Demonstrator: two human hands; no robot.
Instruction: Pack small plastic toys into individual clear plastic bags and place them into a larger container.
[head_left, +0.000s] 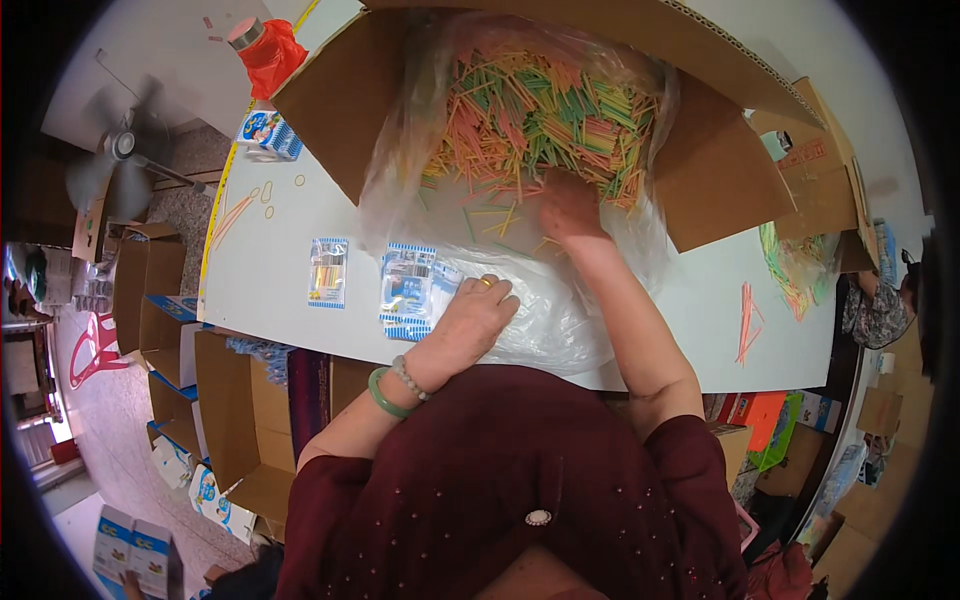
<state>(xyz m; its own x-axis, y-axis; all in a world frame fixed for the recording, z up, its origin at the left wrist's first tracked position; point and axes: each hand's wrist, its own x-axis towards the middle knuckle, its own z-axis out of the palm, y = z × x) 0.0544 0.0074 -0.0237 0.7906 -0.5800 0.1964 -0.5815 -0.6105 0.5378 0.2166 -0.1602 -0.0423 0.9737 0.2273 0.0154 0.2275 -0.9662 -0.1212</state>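
Observation:
A large heap of thin sticks [550,110] in pink, green, yellow and orange lies in a clear plastic liner [400,190] inside a cardboard box tipped toward me. My right hand [572,207] reaches in at the heap's near edge. Its fingers are curled down among the sticks, with the tips hidden. Below the box's mouth, my left hand [478,318] is closed beside a pile of blue-and-white packets [407,285], gripping a small packet [446,287] that shows at its left side. Another packet [328,272], with coloured sticks visible inside, lies flat farther left.
Rubber bands [267,190] and loose sticks [233,220] lie at the table's left, near a small carton [270,136] and a red-wrapped bottle [265,50]. A bag of sticks [795,265] and loose pink sticks [747,325] are on the right. Open boxes [235,420] stand below left.

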